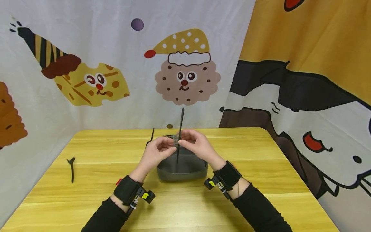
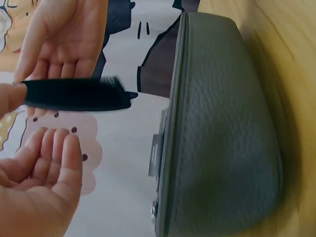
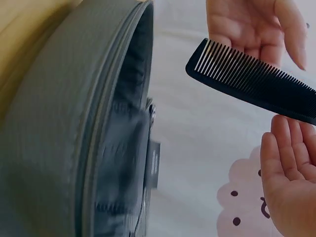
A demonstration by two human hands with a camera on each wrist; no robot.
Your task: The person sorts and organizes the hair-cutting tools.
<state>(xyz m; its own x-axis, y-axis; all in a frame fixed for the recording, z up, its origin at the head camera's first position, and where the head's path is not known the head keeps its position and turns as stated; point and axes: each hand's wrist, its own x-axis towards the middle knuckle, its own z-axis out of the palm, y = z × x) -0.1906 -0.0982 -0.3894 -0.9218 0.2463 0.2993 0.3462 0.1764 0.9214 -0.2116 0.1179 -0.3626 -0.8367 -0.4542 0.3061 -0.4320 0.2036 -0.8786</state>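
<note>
The right hand (image 1: pixel 200 147) holds a black comb (image 3: pixel 252 81) upright between thumb and fingers, its lower end just above an open gray bag (image 1: pixel 182 176) that stands on the wooden table (image 1: pixel 246 180). The left hand (image 1: pixel 156 153) is beside the comb, its fingers loosely curved and its thumb tip near the comb without gripping it. A slim black clip (image 1: pixel 72 170) lies on the table, well apart, beyond the left hand's outer side.
</note>
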